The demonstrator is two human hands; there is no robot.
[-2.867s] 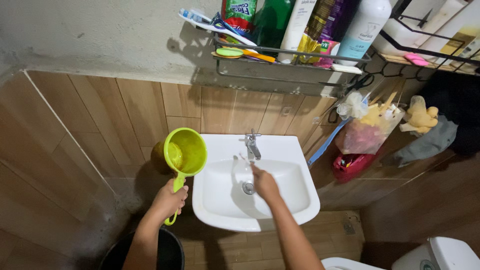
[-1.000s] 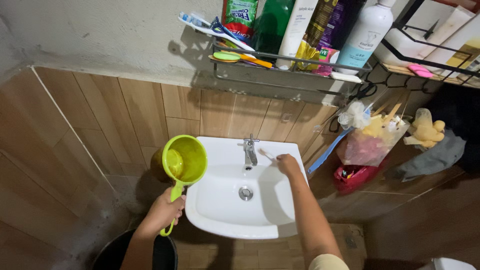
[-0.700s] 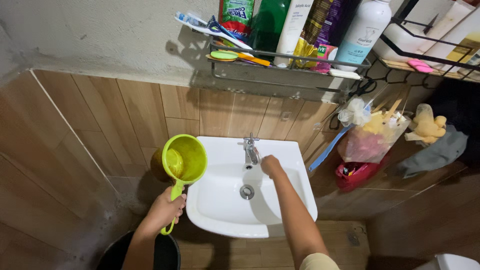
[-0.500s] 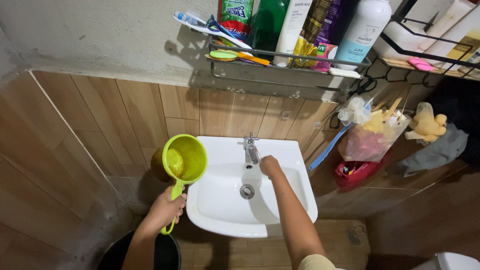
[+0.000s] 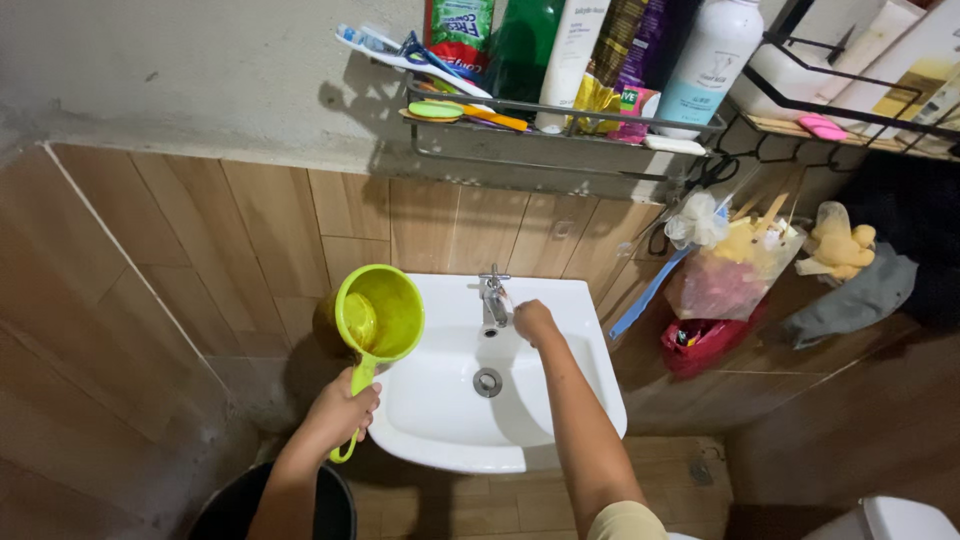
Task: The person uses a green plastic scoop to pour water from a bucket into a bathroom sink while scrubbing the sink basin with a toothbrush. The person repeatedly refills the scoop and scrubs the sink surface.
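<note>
Bright overhead light, hard shadows, wide-angle edge distortion

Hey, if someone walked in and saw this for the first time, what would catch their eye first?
Probably the bright lime-green dipper, held by its handle in the left hand just left of the white sink. Next, the right hand reaching over the basin to the metal tap at the back rim. Above, a crowded wire shelf of bottles and toothbrushes runs along the wall.
</note>
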